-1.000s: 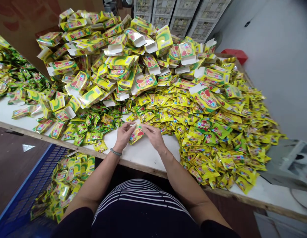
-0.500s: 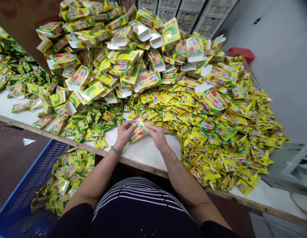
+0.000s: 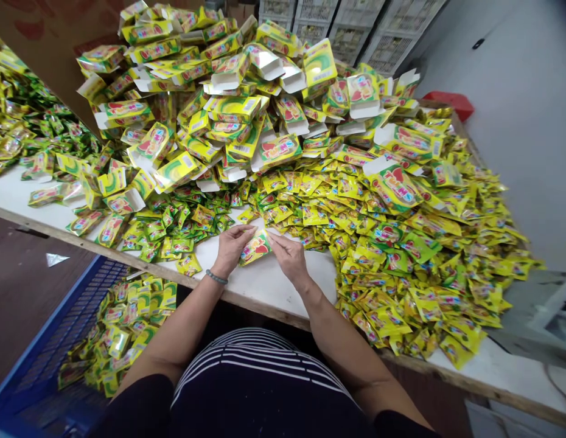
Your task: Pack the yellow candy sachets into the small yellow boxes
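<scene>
Between my hands, over the white tabletop [image 3: 265,286], is a small yellow-green printed box [image 3: 254,249]. My left hand [image 3: 232,248] pinches its upper left part; a beaded bracelet circles that wrist. At the box's right edge, the fingers of my right hand [image 3: 289,255] are closed on it. The white flap seen earlier no longer shows at its top. Beyond my hands lie green candy packets [image 3: 173,225] to the left and a broad heap of yellow packets [image 3: 401,274] to the right. Many printed boxes [image 3: 278,151], several with open flaps, are piled behind them.
A blue crate [image 3: 50,340] with filled boxes stands below the table's left front edge. A brown carton [image 3: 50,55] leans at the upper left. White crates [image 3: 356,30], a red object [image 3: 450,104] and a grey-white device [image 3: 543,310] are farther back and right.
The white flap at the top of the held box has folded out of sight. My right hand has turned slightly, its fingers now at the box's right edge. The view has shifted a little.
</scene>
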Demonstrator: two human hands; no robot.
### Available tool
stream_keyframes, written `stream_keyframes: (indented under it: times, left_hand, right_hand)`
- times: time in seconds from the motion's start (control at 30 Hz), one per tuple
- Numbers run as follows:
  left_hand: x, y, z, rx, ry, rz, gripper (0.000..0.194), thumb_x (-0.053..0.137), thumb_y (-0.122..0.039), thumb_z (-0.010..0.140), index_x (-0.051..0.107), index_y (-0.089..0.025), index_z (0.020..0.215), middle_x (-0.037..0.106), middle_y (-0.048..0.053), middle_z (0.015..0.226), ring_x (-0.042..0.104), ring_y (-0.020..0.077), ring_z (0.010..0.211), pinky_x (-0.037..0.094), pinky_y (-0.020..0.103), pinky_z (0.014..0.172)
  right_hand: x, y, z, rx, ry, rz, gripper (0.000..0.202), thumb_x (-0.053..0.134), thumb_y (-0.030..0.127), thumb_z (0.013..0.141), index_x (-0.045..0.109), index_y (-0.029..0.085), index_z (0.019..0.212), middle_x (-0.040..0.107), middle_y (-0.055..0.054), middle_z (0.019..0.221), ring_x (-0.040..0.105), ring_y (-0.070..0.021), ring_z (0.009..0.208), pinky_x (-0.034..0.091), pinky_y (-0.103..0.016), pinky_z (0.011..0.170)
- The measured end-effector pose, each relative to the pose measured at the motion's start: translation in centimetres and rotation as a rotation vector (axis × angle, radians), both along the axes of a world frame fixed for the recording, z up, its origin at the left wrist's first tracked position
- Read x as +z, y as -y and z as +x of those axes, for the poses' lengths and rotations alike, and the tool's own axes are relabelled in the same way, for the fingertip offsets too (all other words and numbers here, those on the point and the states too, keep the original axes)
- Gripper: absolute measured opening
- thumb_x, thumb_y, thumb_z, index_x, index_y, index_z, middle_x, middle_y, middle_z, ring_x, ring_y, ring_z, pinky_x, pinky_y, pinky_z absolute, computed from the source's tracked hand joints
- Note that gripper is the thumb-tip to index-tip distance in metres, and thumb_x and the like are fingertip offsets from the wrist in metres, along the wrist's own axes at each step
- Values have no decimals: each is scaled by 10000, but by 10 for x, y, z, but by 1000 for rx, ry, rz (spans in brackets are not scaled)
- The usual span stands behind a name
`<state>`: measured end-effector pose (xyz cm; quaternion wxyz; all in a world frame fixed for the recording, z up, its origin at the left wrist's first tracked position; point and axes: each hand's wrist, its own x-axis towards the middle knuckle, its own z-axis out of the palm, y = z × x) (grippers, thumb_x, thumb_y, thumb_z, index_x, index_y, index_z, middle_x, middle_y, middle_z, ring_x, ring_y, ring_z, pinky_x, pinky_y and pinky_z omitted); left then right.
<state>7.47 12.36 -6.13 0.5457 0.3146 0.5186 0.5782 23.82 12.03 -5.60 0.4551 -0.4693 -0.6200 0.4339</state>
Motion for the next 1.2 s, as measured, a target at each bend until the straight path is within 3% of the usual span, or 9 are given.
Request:
stream_keyframes:
  times: [0.1,0.27,0.43,0.63,0.9,1.07,1.2]
  left_hand:
    - [1,0,-1,-2,-5,0,376,883,-411,570,767,-147,811,727,22,730,608,113,636,488,244,637]
    - [3,3,-1,-160,-24,2,445,909,-345,543,775,-149,918,711,3,685,603,110,607,475,235,606]
    - [5,1,-6,-32,153,-56,377,916,-339,526,777,-153,822,732,19,770,619,112,655,494,248,650]
    - [5,-1,-6,-56,157,-65,369,909,-361,538,792,-155,821,738,21,776,613,110,654,493,243,646]
    - [4,0,-4,-33,75,-31,378,910,-380,533,795,-156,815,748,32,769,621,120,672,495,253,672]
    - [4,0,-3,-86,72,-15,391,901,-375,565,783,-151,863,753,33,798,638,117,694,506,243,688]
    - [4,1,-3,-88,55,-22,431,897,-395,564,762,-146,889,724,10,715,615,103,608,491,230,614]
  right_hand:
    - [-3,0,1,13,14,11,336,609,377,875,763,219,1128,757,-43,1113,714,-275,1038,549,-417,975]
    - [-6,-5,4,19,-14,-63,346,603,396,882,750,236,1151,757,-22,1114,695,-276,1075,542,-439,983]
    - [1,-2,5,163,42,44,396,626,430,885,728,221,1206,755,-47,1092,687,-242,1008,528,-394,967]
    - [-1,6,-7,-84,135,146,421,656,421,869,722,198,1220,750,-89,1075,677,-198,820,558,-339,853]
    - [-11,-6,3,80,124,244,302,641,310,890,751,227,1158,766,-64,1048,703,-211,939,538,-359,917]
    - [-14,-7,3,34,80,206,275,652,338,884,774,213,1095,769,-73,1021,704,-219,952,540,-371,931]
    - [-15,0,-8,2,94,115,409,665,383,873,704,209,1240,740,-86,1124,691,-235,1014,546,-373,939]
